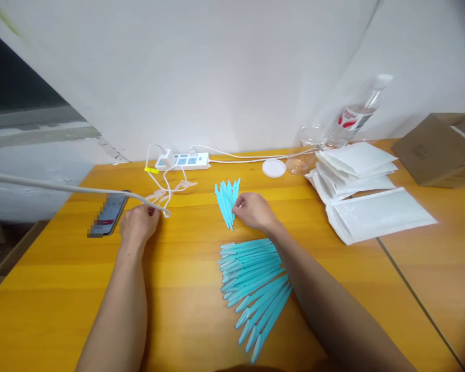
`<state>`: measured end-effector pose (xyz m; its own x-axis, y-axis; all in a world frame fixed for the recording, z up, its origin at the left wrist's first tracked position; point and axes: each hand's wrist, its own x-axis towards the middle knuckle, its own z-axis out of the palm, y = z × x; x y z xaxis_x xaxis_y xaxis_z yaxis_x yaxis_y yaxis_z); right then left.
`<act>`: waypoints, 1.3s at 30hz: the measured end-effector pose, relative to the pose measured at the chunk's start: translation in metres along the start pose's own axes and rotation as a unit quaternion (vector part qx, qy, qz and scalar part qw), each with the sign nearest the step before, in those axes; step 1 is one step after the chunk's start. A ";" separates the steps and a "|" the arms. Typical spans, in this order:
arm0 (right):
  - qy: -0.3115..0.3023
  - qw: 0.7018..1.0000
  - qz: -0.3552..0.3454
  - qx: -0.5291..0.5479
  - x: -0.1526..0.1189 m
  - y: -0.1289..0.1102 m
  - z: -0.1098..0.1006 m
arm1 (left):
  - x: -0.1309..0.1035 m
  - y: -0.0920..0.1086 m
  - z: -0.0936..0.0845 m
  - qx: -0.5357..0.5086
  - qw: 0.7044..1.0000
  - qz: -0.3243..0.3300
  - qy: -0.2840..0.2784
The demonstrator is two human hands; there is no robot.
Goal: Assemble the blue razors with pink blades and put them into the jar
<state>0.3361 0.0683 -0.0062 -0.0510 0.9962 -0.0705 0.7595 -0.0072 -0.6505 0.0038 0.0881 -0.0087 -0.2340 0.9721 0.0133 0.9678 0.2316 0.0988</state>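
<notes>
My right hand (253,211) is closed in a pinch at the right side of a small pile of turquoise eyebrow razors (225,204), its fingertips on one of them. Below that wrist, more turquoise eyebrow razors (251,271) lie fanned out, pale tips towards the left; my forearm covers some of their right ends. My left hand (139,225) rests on the table with curled fingers, just in front of several small pale pink pieces (165,194). What its fingertips hold, if anything, is hidden. A phone (110,213) lies left of it.
A white cable (81,189) crosses above my left hand. Behind are a power strip (189,161), a white round lid (274,168) and a clear jar (304,150). On the right stand a bottle (351,123), stacked white padded envelopes (380,214) and a cardboard box (434,150).
</notes>
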 end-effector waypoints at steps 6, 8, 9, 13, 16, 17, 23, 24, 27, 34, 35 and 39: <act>0.004 0.986 0.023 0.165 -0.016 0.034 -0.008 | -0.013 0.013 -0.001 0.027 0.995 0.070 -0.058; 0.009 0.982 0.024 0.188 -0.022 0.044 -0.009 | -0.026 0.026 0.003 -0.083 0.989 0.084 -0.092; 0.010 0.981 0.023 0.193 -0.025 0.047 -0.009 | -0.033 0.034 0.005 -0.167 0.975 0.088 -0.119; -0.002 0.978 0.003 0.207 -0.035 0.048 -0.008 | -0.059 0.070 0.014 -0.449 0.859 0.077 -0.234; -0.008 0.973 -0.013 0.228 -0.040 0.045 -0.007 | -0.068 0.088 0.018 -0.456 0.850 0.089 -0.250; -0.006 0.972 -0.017 0.234 -0.040 0.045 -0.006 | -0.070 0.089 0.019 -0.438 0.861 0.101 -0.240; 0.008 0.975 -0.028 0.218 -0.039 0.048 -0.003 | -0.080 0.073 0.016 -0.283 0.922 0.249 -0.083; 0.011 0.977 -0.029 0.210 -0.039 0.049 -0.002 | -0.081 0.070 0.016 -0.277 0.919 0.270 -0.076; 0.012 0.984 -0.032 0.175 -0.039 0.049 -0.002 | -0.084 0.066 0.015 -0.292 0.905 0.293 -0.099; 0.007 0.990 -0.065 0.125 -0.041 0.047 -0.005 | -0.084 0.078 0.018 -0.272 0.909 0.306 -0.080; 0.005 0.989 -0.073 0.125 -0.041 0.046 -0.005 | -0.084 0.079 0.018 -0.286 0.907 0.297 -0.085; -0.009 0.983 -0.113 0.144 -0.043 0.045 -0.006 | -0.086 0.084 0.021 -0.408 0.876 0.196 -0.169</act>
<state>0.3761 0.0258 -0.0283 -0.2097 0.9737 0.0889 0.5127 0.1869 -0.8380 0.1067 0.0249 -0.0224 0.2759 0.9582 -0.0761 0.5472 -0.0915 0.8320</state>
